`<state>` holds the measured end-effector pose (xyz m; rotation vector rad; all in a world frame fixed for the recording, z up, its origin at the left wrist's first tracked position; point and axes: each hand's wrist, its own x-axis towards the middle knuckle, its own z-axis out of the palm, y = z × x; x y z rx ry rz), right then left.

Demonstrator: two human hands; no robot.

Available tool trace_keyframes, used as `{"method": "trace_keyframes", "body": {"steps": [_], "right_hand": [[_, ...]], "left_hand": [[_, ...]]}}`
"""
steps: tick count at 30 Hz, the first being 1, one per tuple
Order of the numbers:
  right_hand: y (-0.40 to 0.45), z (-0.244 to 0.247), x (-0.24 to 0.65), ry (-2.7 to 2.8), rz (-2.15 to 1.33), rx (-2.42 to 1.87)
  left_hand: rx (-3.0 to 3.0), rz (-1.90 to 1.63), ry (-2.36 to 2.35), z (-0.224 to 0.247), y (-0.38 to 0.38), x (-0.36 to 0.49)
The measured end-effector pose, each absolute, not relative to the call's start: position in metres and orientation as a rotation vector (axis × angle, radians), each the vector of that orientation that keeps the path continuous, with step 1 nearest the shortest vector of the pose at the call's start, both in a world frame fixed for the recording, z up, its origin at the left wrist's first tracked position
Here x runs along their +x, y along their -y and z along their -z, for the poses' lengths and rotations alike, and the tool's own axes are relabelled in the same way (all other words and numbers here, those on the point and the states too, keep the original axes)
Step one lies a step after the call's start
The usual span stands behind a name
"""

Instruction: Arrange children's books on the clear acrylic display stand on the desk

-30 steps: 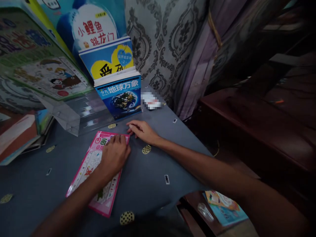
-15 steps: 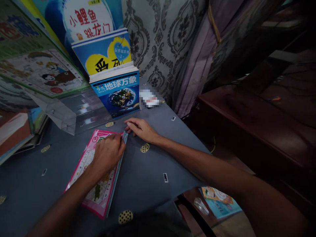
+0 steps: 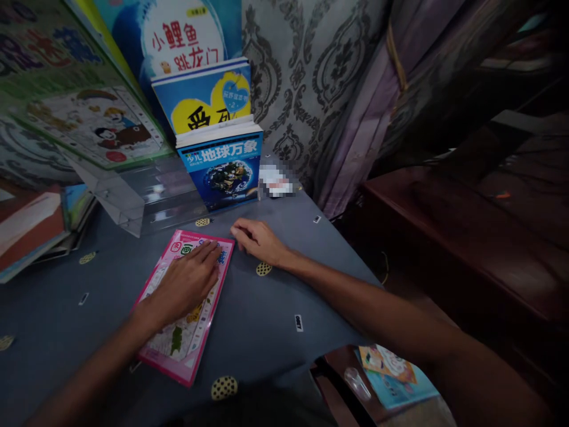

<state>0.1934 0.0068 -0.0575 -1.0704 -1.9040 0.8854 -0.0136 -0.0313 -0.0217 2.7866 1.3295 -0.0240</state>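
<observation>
Evenly press pink picture book (image 3: 198,314) beneath flat, ungripping left hand (image 3: 191,274); right hand (image 3: 260,240) half-open, seemingly empty, toward table (image 3: 260,338) right edge.

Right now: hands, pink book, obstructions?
Left hand resting on pink book, hiding part of cover. Right hand curled beside its upper right corner. Book lies closed on table. Blue globe book stands beyond.

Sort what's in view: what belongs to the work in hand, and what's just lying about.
In hand:
Pink book, under the left hand
Right hand, beside the book's top corner

Lying about:
Earth-cover book, standing
Yellow-heart book, behind it
Clear stand
Stacked books, far left
</observation>
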Motion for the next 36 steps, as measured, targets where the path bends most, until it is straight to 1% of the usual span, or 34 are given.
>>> {"method": "trace_keyframes", "body": {"steps": [3,5,8,12,16,22,24,31,36], "right_hand": [[0.002,0.055,0.19,2.112,-0.898,-1.008],[0.006,0.056,0.188,2.195,-0.834,-1.011],[0.005,0.061,0.186,2.268,-0.722,-0.972],[-0.006,0.069,0.182,2.341,-0.687,-0.902],[-0.021,0.075,0.173,2.36,-0.696,-0.981],[-0.027,0.079,0.164,2.339,-0.688,-0.984],[-0.022,0.079,0.164,2.3,-0.684,-0.98],[0.007,0.074,0.165,2.215,-0.709,-0.95],[0.025,0.065,0.163,2.203,-0.755,-0.956]], "left_hand": [[2.815,-0.049,-1.129,0.033,0.039,-0.055],[2.805,-0.112,-1.144,0.037,0.05,-0.083],[2.769,-0.035,-1.135,0.041,0.074,-0.118],[2.713,0.071,-1.158,0.051,0.097,-0.139],[2.758,0.088,-1.174,0.059,0.102,-0.131],[2.77,0.064,-1.264,0.053,0.107,-0.1],[2.795,0.014,-1.255,0.051,0.11,-0.092],[2.915,-0.34,-1.168,0.044,0.117,-0.078],[2.887,-0.383,-1.151,0.039,0.116,-0.077]]}}
